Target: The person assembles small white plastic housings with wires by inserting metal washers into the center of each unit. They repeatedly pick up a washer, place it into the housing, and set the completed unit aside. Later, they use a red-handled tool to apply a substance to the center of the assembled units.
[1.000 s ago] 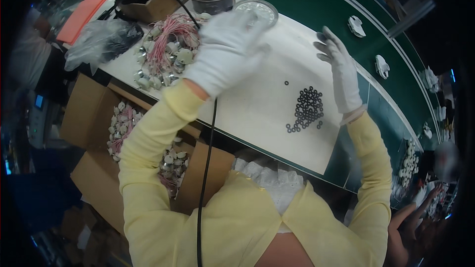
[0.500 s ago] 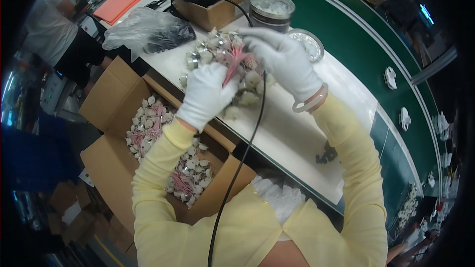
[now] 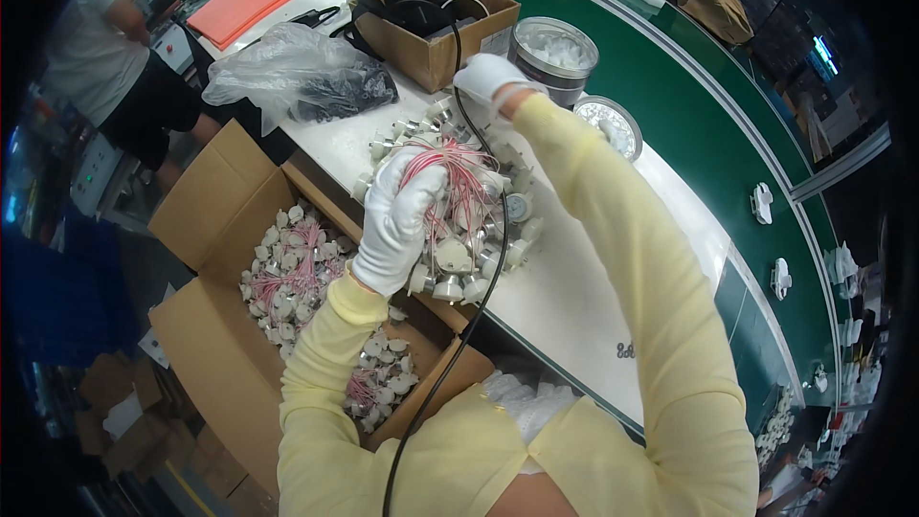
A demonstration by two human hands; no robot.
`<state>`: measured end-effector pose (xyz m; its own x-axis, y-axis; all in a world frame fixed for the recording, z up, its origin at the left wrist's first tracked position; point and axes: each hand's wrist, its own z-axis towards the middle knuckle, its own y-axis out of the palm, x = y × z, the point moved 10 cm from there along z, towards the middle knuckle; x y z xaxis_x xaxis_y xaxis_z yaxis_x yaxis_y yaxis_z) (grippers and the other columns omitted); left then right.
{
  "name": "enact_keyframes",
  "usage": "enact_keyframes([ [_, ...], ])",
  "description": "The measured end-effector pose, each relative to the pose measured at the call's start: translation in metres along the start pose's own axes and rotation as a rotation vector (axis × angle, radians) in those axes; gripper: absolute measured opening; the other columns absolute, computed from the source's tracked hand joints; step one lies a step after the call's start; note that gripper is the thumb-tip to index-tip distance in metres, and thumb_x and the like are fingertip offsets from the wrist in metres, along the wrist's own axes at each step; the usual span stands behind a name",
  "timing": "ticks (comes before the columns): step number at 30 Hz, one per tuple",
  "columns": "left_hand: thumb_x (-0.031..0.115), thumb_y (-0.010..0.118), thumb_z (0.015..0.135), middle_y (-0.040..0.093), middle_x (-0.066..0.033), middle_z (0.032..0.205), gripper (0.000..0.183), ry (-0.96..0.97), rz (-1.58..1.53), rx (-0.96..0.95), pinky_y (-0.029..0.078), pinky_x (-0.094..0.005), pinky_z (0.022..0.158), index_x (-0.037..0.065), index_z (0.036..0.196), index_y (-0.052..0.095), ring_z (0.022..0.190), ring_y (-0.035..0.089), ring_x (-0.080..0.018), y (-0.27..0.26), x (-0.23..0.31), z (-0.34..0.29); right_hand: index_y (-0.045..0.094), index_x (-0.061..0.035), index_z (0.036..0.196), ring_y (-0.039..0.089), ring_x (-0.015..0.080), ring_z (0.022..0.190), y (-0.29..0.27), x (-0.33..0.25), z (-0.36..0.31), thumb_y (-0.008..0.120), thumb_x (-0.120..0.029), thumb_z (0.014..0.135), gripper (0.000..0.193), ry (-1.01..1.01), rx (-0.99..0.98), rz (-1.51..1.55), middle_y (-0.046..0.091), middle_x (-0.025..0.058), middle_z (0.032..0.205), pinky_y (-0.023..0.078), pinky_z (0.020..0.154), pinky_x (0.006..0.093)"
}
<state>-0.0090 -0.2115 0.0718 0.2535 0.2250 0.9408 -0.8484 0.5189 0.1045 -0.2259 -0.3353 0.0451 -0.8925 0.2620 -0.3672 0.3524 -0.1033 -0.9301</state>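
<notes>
A bundle of small round motors with white caps, metal bodies and pink wires stands on the white table. My left hand, in a white glove, is closed round the gathered wires at the bundle's left side. Beyond the bundle's far edge, my right hand, also gloved, is raised beside the open carton with its fingers curled. What those fingers hold, if anything, is too small to make out. A black cable runs down in front of the bundle and passes close to the right hand.
A large cardboard box with more wired motors is at the left. On the table lie a clear plastic bag, orange sheets, a small carton, a round tin and a round dish. A green conveyor curves behind.
My right hand has moved away from the wires, up and left toward the carton. The left hand keeps its hold on the wires, and the bundle now shows more fully.
</notes>
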Motion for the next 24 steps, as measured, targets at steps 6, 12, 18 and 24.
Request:
enact_keyframes([
  [6,0.017,0.057,0.097,0.055,0.0,0.081,0.017,0.016,-0.077,-0.005,0.043,-0.0256,0.07,0.001,0.093,0.063,0.074,0.05,-0.0088,0.003,0.001,0.016,0.077,-0.0051,0.105,0.071,0.0379,0.103,0.045,0.006,0.005,0.059,-0.014,0.089,0.026,-0.139,-0.128,-0.335,0.073,0.0212,0.11,0.057,0.083,0.0458],
  [12,0.018,0.056,0.099,0.054,0.001,0.078,0.019,0.123,-0.149,0.037,0.041,-0.0237,0.069,0.002,0.091,0.063,0.072,0.049,-0.0074,0.019,0.029,0.059,0.078,-0.006,0.104,0.073,0.0347,0.099,-0.013,0.0,-0.034,0.056,-0.02,0.092,0.028,-0.033,-0.012,-0.363,0.075,0.0184,0.106,0.058,0.082,0.0452],
  [18,0.019,0.056,0.1,0.057,0.0016,0.083,0.02,0.058,-0.234,-0.143,0.043,-0.0227,0.074,0.001,0.1,0.064,0.077,0.052,-0.0068,0.026,0.01,0.063,0.075,-0.0058,0.092,0.071,0.0369,0.087,-0.157,0.001,-0.156,0.055,-0.03,0.094,0.031,0.072,0.221,-0.387,0.073,0.0185,0.091,0.057,0.077,0.0451],
  [24,0.014,0.06,0.098,0.071,-0.0046,0.101,0.024,-0.208,-0.087,-0.389,0.05,-0.0251,0.085,0.001,0.117,0.067,0.093,0.063,-0.0104,0.042,-0.03,0.037,0.069,-0.0014,0.099,0.066,0.0355,0.067,-0.182,0.012,-0.223,0.065,-0.02,0.095,0.02,0.07,0.186,-0.021,0.069,0.0181,0.081,0.053,0.063,0.0372],
])
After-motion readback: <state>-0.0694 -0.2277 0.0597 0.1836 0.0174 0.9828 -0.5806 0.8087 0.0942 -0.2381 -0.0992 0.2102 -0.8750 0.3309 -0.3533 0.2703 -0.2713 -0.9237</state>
